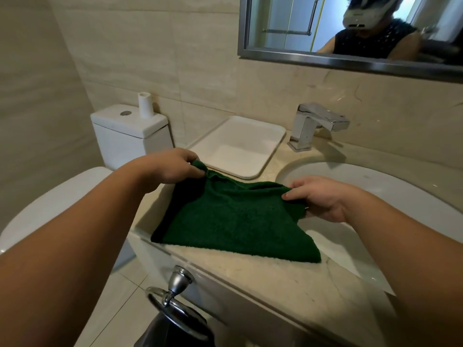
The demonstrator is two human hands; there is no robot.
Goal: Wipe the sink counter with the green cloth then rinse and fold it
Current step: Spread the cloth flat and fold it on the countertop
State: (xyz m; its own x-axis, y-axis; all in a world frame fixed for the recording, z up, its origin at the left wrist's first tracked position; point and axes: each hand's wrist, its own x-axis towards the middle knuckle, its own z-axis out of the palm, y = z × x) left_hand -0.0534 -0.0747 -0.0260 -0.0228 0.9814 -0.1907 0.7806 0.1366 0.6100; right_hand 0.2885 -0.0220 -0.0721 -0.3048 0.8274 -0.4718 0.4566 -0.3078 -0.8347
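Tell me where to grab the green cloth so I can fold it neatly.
Pinch the green cloth at its two far corners, from above, as the left hand and right hand do now. Its near edge lies flat on the counter, so lifting the far edge should let it fold toward you.

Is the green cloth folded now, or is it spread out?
Spread out, mostly flat: the green cloth lies open on the counter, with the left hand and right hand pinching its far corners.
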